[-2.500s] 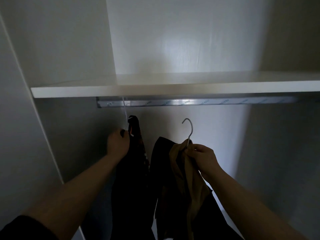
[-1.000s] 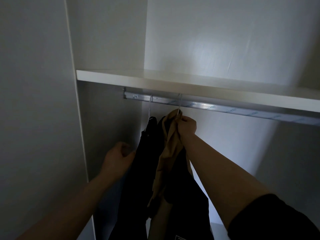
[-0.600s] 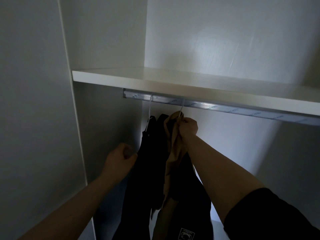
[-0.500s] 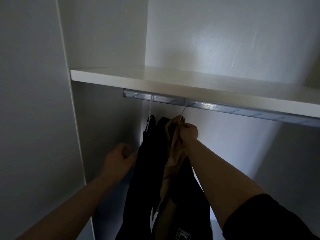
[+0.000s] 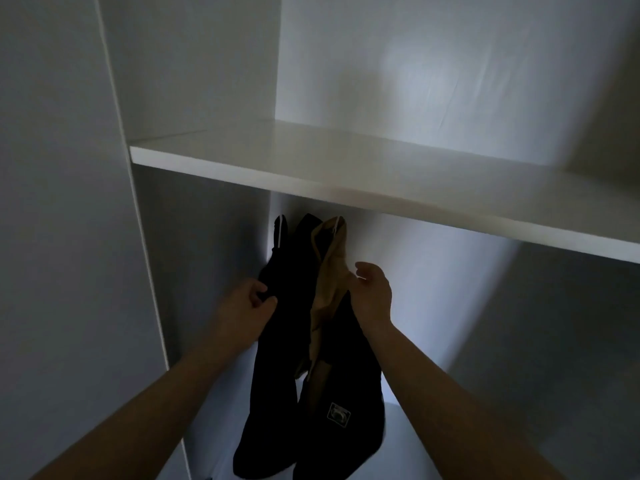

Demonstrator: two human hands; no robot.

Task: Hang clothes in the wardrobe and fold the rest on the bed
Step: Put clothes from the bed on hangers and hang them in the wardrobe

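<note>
**A:** What's different from half a second ago?

**B:** The right hand (image 5: 372, 292) has let go. It was pinching the top of the tan garment (image 5: 329, 268) up by the rail. Now it sits lower under the shelf (image 5: 346, 174), fingers relaxed and spread, holding nothing, just beside the cloth.

**A:** And the garment?

**B:** It hangs on its own below the shelf, its top close under the front edge, draped over a dark piece with a pale patch (image 5: 338, 414). The shelf hides the rail from this angle, so I can't see the hook. I judge it seated, since nothing sags.

**A:** The left hand?

**B:** The left hand (image 5: 242, 306) has closed in. Its fingers and thumb are curled on the edge of the black garment (image 5: 277, 341), which hangs under the shelf too, left of the tan one.

**A:** So for the task?

**B:** This hanging looks finished. Probably a last straightening comes next, then back for the remaining clothes. The bed is out of view.
</note>
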